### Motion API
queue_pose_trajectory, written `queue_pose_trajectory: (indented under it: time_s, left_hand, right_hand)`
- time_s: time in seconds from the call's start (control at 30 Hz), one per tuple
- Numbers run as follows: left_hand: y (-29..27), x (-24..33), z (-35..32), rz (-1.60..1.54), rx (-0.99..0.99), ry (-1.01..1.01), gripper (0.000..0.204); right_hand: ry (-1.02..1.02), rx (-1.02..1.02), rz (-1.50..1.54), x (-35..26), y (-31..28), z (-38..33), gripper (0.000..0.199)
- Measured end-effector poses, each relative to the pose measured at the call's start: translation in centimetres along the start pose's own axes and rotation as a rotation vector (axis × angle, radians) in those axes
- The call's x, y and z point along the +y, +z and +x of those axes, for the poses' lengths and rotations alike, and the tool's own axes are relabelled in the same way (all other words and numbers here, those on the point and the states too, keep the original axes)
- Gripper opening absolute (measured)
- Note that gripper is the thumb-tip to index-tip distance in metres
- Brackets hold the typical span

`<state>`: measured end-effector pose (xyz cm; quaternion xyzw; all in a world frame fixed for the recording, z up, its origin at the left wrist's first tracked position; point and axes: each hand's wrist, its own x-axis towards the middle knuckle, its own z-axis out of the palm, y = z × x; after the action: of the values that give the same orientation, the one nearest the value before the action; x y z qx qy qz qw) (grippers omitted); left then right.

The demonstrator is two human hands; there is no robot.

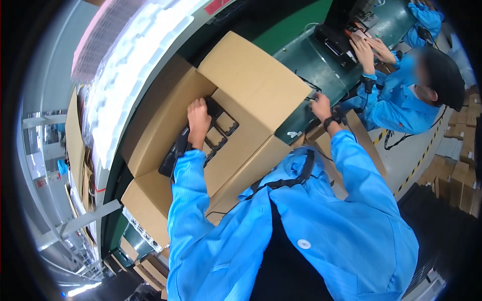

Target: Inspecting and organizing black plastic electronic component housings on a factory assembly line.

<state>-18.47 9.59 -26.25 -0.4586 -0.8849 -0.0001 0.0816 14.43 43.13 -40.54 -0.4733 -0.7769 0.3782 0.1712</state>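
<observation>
A large open cardboard box point(238, 160) stands in front of me, its flaps folded outward. Inside it my left hand point(199, 119) is closed, with fingers curled at the edge of a black plastic frame point(227, 122); the fingertips are partly hidden. More black plastic parts point(171, 156) lie in the box beside my left wrist. To the right, past the box flap point(256, 75), my right hand point(320, 107) pinches a thin black cable-like piece point(315, 92) over the green work surface. Its far end is hard to make out.
A co-worker in blue point(396, 100) sits at the right, hands on a black device point(337, 45) on the green bench point(301, 55). White trays point(130, 65) are stacked at the left. Cardboard boxes point(454, 170) stand on the floor at the far right.
</observation>
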Motion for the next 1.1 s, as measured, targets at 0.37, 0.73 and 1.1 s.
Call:
queue_pose_trajectory:
  time_s: [0.37, 0.73, 1.1]
  left_hand:
    - [-15.9, 8.0, -10.1, -0.739, 0.139, -0.091, 0.019]
    - [-26.8, 11.9, -12.7, -0.688, 0.398, -0.041, 0.046]
    - [-27.5, 8.8, -11.6, -0.446, 0.296, 0.322, 0.045]
  right_hand:
    - [-0.039, -0.140, -0.202, -3.2, -1.4, -2.8, 0.021]
    - [-0.843, -0.055, 0.014, -23.3, -15.2, -14.6, 0.015]
    - [-1.259, -0.398, -0.225, -32.1, -15.3, -19.9, 0.013]
